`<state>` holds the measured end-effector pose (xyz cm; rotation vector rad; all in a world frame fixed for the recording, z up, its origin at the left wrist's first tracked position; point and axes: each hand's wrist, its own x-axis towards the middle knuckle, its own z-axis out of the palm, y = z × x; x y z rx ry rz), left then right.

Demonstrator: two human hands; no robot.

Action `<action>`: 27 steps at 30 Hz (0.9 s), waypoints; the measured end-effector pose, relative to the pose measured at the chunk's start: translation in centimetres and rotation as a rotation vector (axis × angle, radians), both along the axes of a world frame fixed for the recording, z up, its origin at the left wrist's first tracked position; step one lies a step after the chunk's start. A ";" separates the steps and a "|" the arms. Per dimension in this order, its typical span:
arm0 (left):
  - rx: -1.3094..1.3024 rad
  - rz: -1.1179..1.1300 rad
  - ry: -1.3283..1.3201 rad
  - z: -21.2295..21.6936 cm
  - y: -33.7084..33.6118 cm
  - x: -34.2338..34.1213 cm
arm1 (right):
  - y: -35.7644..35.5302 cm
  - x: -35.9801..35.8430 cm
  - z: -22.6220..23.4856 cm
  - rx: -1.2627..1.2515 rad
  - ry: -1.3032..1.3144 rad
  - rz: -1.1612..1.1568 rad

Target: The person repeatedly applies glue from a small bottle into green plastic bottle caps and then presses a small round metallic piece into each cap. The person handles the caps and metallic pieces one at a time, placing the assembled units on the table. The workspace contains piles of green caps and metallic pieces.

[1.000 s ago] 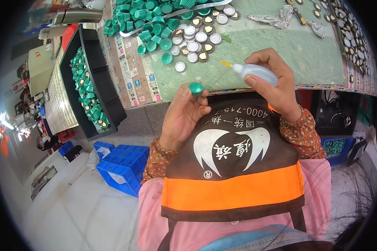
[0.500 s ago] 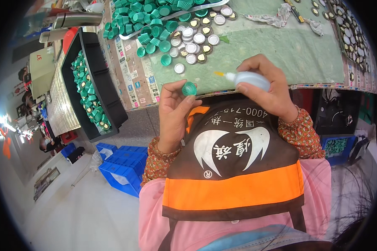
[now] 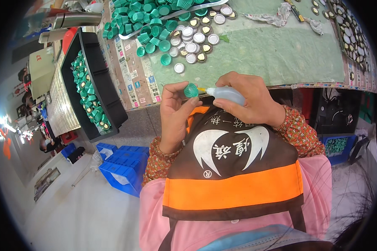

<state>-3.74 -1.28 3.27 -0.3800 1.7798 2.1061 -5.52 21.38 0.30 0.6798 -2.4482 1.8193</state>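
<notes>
Between the thumb and fingers of my left hand (image 3: 174, 111) is a small green fluted cup (image 3: 191, 90), its open side facing up. My right hand (image 3: 253, 98) grips a soft translucent squeeze bottle (image 3: 228, 95) lying sideways, with a yellow nozzle tip (image 3: 202, 89) pointing left. The tip reaches the right rim of the cup; whether it touches cannot be made out. On the green table mat (image 3: 255, 58) beyond my hands lie several white and dark crimped caps (image 3: 191, 48), some with a gold-coloured piece inside. A heap of green cups (image 3: 144, 16) spreads beside them.
Left of the table stands a black bin (image 3: 109, 88) holding green cups with pale pieces. Blue crates (image 3: 123, 167) sit on the floor at left. A tray of caps (image 3: 352, 37) lies far right, near a crumpled white cloth (image 3: 276, 16) and a yellow-and-black stick (image 3: 296, 11).
My right hand has brought the squeeze bottle left and slightly down, so its nozzle now meets the cup's edge. My left hand and the cup have barely shifted.
</notes>
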 end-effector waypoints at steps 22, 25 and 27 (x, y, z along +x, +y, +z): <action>-0.031 -0.085 0.319 -2.1 -0.4 -0.2 | 5.9 -2.2 -0.4 -0.256 -0.274 -0.355; 0.058 -0.051 0.259 -1.8 -0.1 -0.4 | 8.5 -3.4 -1.5 -0.088 -0.099 -0.544; 0.105 -0.025 0.217 -1.5 0.0 -0.6 | 9.7 -4.0 -1.9 0.005 -0.035 -0.629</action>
